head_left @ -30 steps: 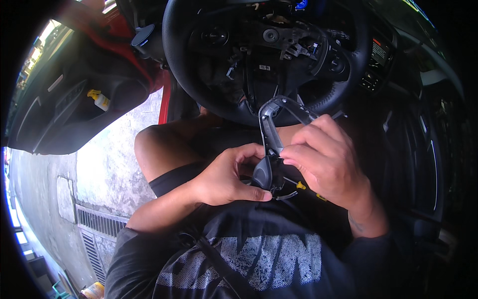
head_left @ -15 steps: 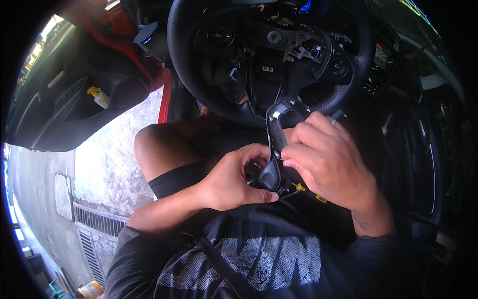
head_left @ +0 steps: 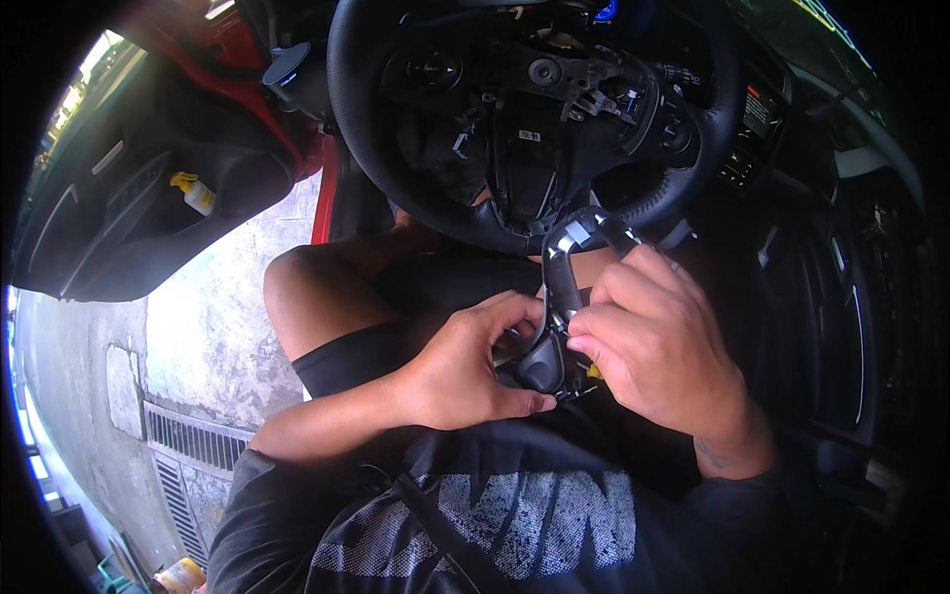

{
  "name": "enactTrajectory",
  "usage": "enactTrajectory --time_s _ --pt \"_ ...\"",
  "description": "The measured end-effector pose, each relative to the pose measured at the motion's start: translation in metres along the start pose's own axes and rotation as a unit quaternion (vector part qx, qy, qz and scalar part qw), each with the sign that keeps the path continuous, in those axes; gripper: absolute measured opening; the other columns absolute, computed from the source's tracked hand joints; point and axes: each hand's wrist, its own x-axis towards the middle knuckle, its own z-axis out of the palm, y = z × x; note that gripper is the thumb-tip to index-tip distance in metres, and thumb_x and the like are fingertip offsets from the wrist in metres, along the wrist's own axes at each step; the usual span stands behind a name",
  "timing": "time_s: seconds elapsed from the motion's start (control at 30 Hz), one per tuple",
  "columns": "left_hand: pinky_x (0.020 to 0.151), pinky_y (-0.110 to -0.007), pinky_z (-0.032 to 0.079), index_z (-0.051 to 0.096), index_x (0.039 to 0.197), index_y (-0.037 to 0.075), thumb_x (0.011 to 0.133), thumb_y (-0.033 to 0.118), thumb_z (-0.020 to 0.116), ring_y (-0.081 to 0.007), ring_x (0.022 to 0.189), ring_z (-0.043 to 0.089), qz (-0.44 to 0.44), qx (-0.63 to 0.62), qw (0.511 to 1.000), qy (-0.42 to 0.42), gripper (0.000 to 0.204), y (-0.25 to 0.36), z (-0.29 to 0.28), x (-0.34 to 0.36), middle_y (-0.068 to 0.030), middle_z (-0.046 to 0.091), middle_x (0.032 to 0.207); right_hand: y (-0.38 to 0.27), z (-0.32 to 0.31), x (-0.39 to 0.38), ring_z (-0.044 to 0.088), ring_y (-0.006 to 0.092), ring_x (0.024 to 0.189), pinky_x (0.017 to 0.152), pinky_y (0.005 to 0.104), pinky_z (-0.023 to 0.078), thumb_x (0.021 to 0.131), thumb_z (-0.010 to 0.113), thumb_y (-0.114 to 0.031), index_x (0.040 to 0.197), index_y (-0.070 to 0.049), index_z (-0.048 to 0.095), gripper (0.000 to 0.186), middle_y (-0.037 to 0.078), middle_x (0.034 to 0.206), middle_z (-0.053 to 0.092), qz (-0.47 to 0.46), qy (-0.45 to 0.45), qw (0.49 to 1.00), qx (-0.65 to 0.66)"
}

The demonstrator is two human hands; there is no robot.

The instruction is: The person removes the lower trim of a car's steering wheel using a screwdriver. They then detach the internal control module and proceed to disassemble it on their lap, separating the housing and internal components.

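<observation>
Over my lap I hold a curved black and silver steering wheel trim piece [head_left: 561, 280]. My left hand [head_left: 457, 364] is closed around its near end, thumb below and fingers above a rounded black pad [head_left: 542, 364]. From the other side my right hand [head_left: 658, 337] pinches the trim's edge just above that pad; its fingertips partly hide the grip. A small yellow plug [head_left: 594, 371] shows beneath the right fingers. The trim's far end arches up below the steering wheel [head_left: 348, 109], whose centre is uncovered, with brackets and wiring exposed.
To the left stands an open car door [head_left: 109, 218], with a white spray bottle with a yellow top [head_left: 198, 195] in its pocket. Concrete floor with a drain grate [head_left: 193, 429] lies below it. A dashboard screen [head_left: 758, 111] is at the far right.
The trim piece has shifted slightly right and tilted, showing more of its arched far end. My right hand moved a little with it, now covering more of the yellow plug.
</observation>
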Motion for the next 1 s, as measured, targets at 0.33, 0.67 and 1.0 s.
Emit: enactTrajectory --time_s 0.33,0.67,1.0 --pt "0.088 -0.036 0.056 0.063 0.129 0.003 0.070 0.011 0.099 -0.0237 0.102 0.065 0.043 0.043 0.998 0.014 0.069 0.005 0.002 0.000 -0.0111 0.061 0.110 -0.004 0.002 -0.001 0.063 0.0234 0.093 0.079 0.0403 0.052 0.080 0.085 -0.007 0.083 -0.006 0.077 0.009 0.003 0.093 0.066 0.011 0.013 1.000 -0.005" --pt "0.092 -0.041 0.057 0.062 0.129 0.000 0.069 0.008 0.097 -0.0338 0.104 0.067 0.099 0.090 0.991 0.004 0.071 0.001 0.002 0.001 -0.0150 0.063 0.111 -0.001 0.001 0.001 0.064 0.0232 0.087 0.076 0.0406 0.052 0.078 0.089 -0.015 0.082 -0.010 0.078 0.013 0.000 0.087 0.067 0.031 0.013 0.999 -0.003" --pt "0.094 -0.035 0.054 0.062 0.126 0.001 0.072 0.008 0.099 -0.0231 0.107 0.067 0.035 0.013 0.998 -0.043 0.066 -0.008 -0.006 -0.005 -0.0095 0.065 0.113 0.000 -0.004 -0.004 0.064 0.0260 0.066 0.065 0.0391 0.052 0.069 0.097 -0.025 0.082 -0.009 0.071 0.033 0.004 0.077 0.067 0.070 0.088 0.994 0.012"
